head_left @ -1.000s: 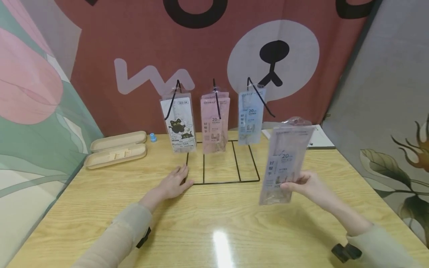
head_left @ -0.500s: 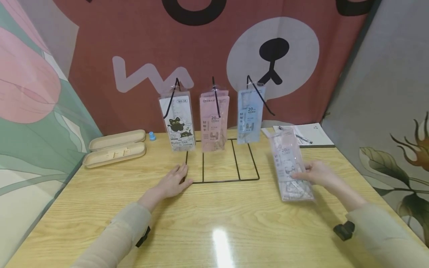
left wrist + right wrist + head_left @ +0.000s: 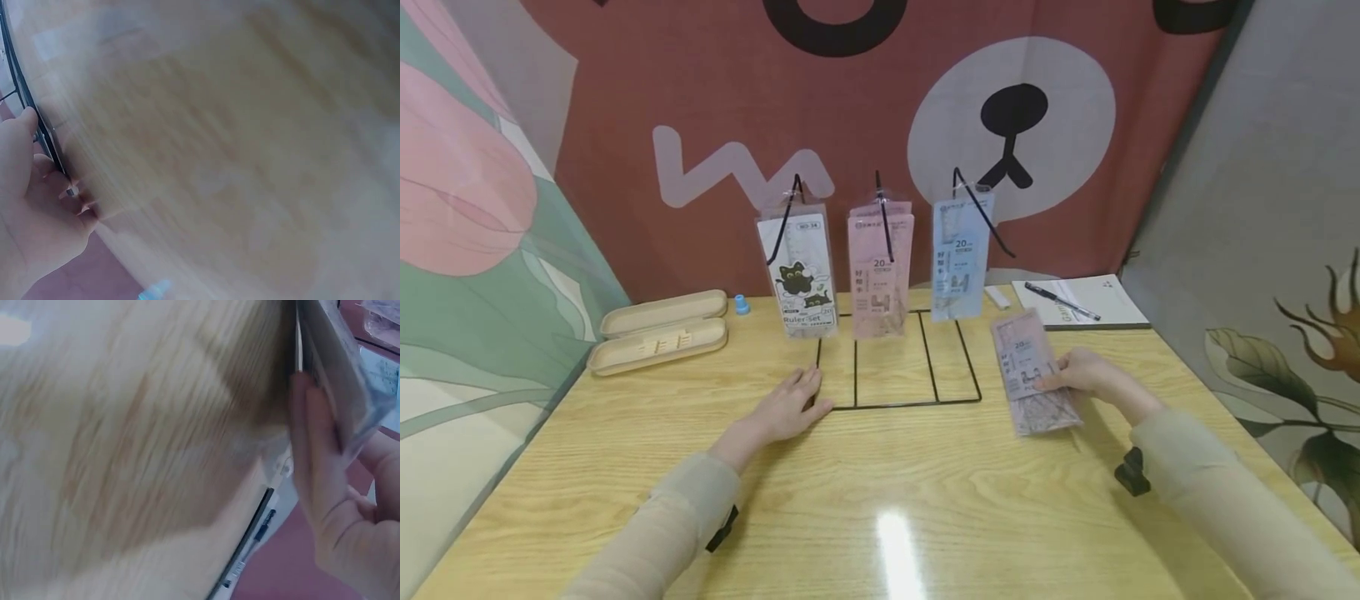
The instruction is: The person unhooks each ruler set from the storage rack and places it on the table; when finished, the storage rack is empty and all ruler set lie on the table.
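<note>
My right hand [image 3: 1078, 375] pinches the pink ruler set pack [image 3: 1033, 372] lying on the surface [image 3: 880, 500], at three o'clock of the black wire rack [image 3: 898, 360] (three packs hang there). My left hand [image 3: 790, 408] rests flat, fingers relaxed, touching the rack's base corner.

Your left hand [image 3: 786, 408] lies flat, fingers straight and forward; your right hand [image 3: 1086, 375] reaches forward, fingers and thumb pinching.
</note>
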`<action>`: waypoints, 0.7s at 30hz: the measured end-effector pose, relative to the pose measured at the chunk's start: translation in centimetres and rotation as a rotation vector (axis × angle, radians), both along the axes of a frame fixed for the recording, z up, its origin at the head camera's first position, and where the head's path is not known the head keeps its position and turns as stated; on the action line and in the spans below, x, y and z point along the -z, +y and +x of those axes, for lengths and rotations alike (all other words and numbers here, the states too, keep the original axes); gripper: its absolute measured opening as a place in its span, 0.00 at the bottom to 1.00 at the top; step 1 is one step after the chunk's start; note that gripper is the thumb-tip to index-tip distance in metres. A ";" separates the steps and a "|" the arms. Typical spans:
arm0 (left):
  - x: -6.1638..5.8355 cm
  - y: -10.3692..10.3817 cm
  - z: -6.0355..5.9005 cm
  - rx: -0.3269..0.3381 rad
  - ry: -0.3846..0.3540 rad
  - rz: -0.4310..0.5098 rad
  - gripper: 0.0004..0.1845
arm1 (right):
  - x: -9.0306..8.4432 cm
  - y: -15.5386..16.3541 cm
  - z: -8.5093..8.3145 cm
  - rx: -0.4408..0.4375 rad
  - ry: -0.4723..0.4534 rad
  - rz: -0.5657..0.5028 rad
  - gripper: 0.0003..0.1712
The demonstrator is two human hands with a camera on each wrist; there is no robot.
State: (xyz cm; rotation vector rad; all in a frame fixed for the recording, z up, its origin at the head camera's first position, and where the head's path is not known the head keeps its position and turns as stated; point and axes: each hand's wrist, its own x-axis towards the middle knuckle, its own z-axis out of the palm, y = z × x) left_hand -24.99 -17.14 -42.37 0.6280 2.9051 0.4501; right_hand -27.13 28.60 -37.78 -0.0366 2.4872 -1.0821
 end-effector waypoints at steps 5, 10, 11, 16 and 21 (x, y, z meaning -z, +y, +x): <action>0.0 0.1 0.1 0.001 -0.009 -0.006 0.37 | -0.9 0.3 0.5 -0.012 0.109 0.267 0.24; -0.2 0.0 0.2 0.002 0.009 0.008 0.36 | -2.2 0.4 0.9 0.010 0.237 0.363 0.33; -0.2 0.0 0.2 0.005 0.013 0.006 0.35 | -2.4 0.4 0.8 0.011 0.254 0.351 0.36; -0.1 -0.1 0.1 0.021 0.028 -0.004 0.35 | -2.4 -0.4 0.2 -0.023 0.297 0.247 0.45; 0.0 0.0 0.2 0.028 0.022 -0.004 0.35 | -1.4 -1.7 -1.4 -0.052 0.306 0.052 0.43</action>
